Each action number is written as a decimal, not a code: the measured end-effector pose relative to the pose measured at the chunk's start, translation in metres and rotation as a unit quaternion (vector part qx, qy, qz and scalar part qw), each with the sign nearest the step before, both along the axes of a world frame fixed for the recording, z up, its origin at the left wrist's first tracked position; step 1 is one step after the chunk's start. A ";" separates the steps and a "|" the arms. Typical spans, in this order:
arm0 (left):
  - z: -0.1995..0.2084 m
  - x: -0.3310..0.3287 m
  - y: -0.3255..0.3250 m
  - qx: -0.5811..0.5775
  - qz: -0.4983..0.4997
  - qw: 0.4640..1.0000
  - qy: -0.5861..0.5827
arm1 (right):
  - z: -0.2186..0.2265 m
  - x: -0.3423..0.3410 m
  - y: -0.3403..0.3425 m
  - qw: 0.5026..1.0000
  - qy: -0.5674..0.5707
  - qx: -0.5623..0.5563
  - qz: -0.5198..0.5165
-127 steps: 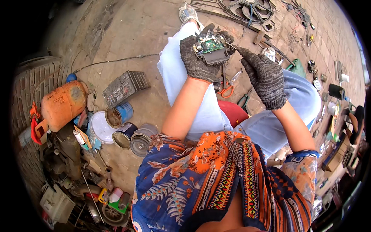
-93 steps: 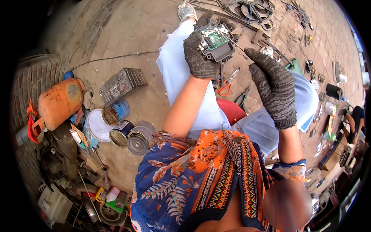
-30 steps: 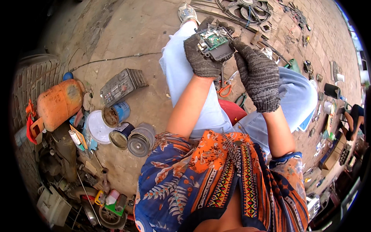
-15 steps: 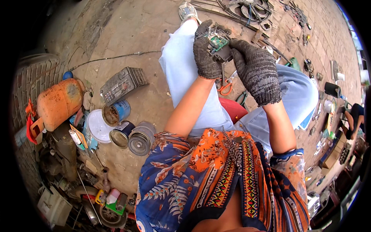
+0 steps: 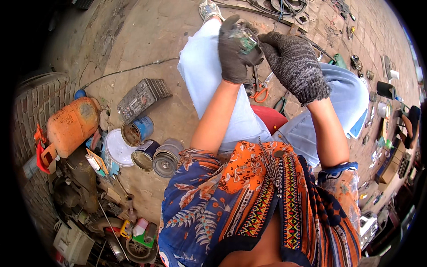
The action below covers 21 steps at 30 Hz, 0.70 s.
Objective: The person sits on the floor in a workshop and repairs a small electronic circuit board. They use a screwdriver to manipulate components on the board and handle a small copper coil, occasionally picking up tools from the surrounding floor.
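**In the left hand, a green circuit board sat in its dark casing**

We saw the left hand, in a dark knitted glove, cupped round the casing from its left side, with fingers reaching past the far edge. Board and casing were blurred, so we could not make out the small parts.

To the right of that hold, the right hand, gloved alike, bent toward the casing with its fingertips drawn close together. They were at or just beside the casing's right edge; we could not tell whether they touched it, nor whether they pinched anything thin.

We judged the piece light enough for one palm and stiff throughout, the casing probably hard plastic. The board looked the fragile part: raised components could snap or catch in the knit. A smooth casing might also slide against the loose glove fabric. We thought the casing's outer rim the best place to take hold, thumb and fingers on opposite walls, with the board's face left free of pressure.

Left of the grip ran a leg in pale jeans. Nearer the body than the grip, orange-handled scissors lay on the ground, and to their right a dark-handled hand tool whose kind we could not make out. Beyond the grip, a fan showed in part.
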<state>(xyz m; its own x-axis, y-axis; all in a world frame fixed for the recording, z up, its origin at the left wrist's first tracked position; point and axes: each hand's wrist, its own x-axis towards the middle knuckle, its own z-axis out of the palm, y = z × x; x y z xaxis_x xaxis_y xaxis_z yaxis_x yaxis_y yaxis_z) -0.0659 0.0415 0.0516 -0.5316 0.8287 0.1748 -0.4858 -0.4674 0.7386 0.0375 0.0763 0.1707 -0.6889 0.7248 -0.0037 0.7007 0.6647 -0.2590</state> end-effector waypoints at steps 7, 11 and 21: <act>0.012 -0.002 0.001 0.095 -0.067 0.977 -0.178 | 0.020 0.003 0.025 0.999 0.034 0.003 0.038; 0.011 -0.013 0.002 0.107 -0.137 0.951 -0.256 | 0.025 0.025 0.016 0.996 0.058 -0.060 -0.012; 0.001 -0.019 -0.001 0.109 -0.193 0.929 -0.297 | 0.021 0.031 -0.014 0.973 0.190 -0.094 -0.085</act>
